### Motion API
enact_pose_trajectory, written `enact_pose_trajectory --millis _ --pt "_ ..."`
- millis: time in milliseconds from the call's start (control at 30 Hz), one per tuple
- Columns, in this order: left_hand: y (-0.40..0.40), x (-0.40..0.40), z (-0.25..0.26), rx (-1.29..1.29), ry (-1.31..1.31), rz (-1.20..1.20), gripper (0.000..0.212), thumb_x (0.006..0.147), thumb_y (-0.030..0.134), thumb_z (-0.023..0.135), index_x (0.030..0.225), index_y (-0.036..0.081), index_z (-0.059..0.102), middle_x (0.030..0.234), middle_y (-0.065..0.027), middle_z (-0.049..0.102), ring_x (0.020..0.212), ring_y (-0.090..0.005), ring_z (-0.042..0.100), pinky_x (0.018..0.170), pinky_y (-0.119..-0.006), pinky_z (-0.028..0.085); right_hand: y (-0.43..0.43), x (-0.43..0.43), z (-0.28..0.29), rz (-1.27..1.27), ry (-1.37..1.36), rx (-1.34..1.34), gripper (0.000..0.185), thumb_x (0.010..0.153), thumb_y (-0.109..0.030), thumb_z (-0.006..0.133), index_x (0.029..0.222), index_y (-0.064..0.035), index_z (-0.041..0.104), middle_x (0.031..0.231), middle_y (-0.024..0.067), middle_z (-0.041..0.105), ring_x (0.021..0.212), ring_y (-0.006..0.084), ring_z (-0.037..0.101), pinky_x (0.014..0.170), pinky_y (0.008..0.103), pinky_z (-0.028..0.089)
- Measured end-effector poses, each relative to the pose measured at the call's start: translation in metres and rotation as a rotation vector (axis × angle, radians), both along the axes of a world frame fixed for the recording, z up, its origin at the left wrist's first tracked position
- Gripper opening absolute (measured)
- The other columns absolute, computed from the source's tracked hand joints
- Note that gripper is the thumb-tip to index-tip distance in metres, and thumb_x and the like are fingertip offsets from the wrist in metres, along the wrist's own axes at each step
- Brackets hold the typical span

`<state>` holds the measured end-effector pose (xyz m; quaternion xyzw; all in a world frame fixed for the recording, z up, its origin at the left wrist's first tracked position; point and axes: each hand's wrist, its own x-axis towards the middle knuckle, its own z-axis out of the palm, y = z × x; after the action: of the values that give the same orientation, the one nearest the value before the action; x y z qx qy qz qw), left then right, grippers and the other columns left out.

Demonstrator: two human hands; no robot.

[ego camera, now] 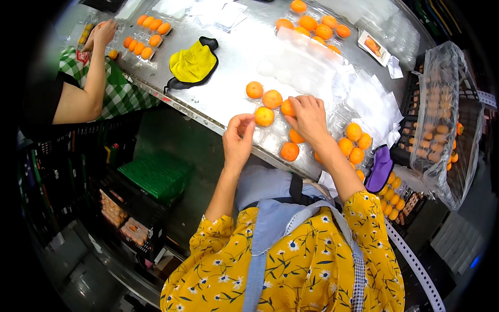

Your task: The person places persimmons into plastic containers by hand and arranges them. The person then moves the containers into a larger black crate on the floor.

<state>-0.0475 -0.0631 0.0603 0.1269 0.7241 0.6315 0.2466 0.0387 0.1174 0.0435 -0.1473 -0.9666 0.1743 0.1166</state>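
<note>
Before me on the metal table lies a clear plastic fruit tray, partly filled with orange persimmons. My right hand has its thumb and fingers around a persimmon in the far row. My left hand is at the tray's left side, fingers curled and apart with nothing visible between them. Its thumb tip is close to a near-row persimmon. Two more persimmons, one far left and one at the near side, sit in the tray. My right hand and forearm hide part of it.
A yellow-and-black glove lies on the metal table. Filled trays stand at the back. Loose persimmons and a purple cloth are right. A plastic-lined crate stands beyond. A co-worker's arm is left.
</note>
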Motion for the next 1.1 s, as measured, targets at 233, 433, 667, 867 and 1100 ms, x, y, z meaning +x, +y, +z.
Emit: enact_pose_trajectory --millis 233,433,667,867,1100 --pt "0.025 -0.054 0.015 -0.058 0.2 0.015 0.016 0.084 0.009 0.055 0.098 0.002 0.057 0.087 -0.0043 0.059 0.077 -0.0099 0.055 0.066 -0.023 0.044 0.003 0.009 0.027 -0.033 0.106 -0.39 0.047 0.062 -0.012 0.071 0.105 -0.0062 0.053 0.099 0.0105 0.052 0.094 0.0278 0.049 0.081 0.0377 0.039" --pt "0.052 -0.026 0.036 0.187 -0.424 -0.466 0.03 0.092 0.024 0.045 0.114 0.004 0.05 0.1 -0.0077 0.058 0.092 -0.0151 0.057 0.077 -0.026 0.046 -0.006 0.03 0.069 0.033 0.367 -0.449 0.058 0.059 -0.006 0.074 0.111 -0.0041 0.048 0.103 0.0137 0.05 0.094 0.0309 0.048 0.082 0.037 0.041" --pt "0.063 -0.003 0.046 0.41 -0.761 -0.609 0.037 0.091 0.026 0.045 0.12 0.002 0.045 0.113 -0.0102 0.052 0.105 -0.0163 0.051 0.088 -0.03 0.044 -0.015 0.042 0.082 -0.121 0.467 -0.612 0.064 0.058 -0.012 0.078 0.114 -0.0033 0.047 0.107 0.0134 0.051 0.098 0.0295 0.049 0.081 0.0358 0.043" --pt "0.058 0.002 0.045 0.446 -0.587 -0.547 0.047 0.08 0.01 0.062 0.122 0.003 0.042 0.113 -0.0087 0.052 0.105 -0.017 0.051 0.089 -0.03 0.042 -0.013 0.048 0.078 -0.094 0.356 -0.623 0.059 0.059 -0.013 0.078 0.111 -0.003 0.052 0.109 0.014 0.052 0.098 0.0289 0.052 0.083 0.0351 0.043" --pt "0.081 -0.061 0.026 0.016 -0.062 -0.144 0.041 0.08 0.015 0.063 0.116 0.002 0.049 0.109 -0.0091 0.052 0.099 -0.0181 0.05 0.081 -0.027 0.043 -0.017 0.062 0.072 -0.186 0.448 -0.642 0.057 0.059 -0.006 0.076 0.111 -0.0031 0.053 0.107 0.0129 0.053 0.094 0.0243 0.053 0.08 0.0319 0.044"
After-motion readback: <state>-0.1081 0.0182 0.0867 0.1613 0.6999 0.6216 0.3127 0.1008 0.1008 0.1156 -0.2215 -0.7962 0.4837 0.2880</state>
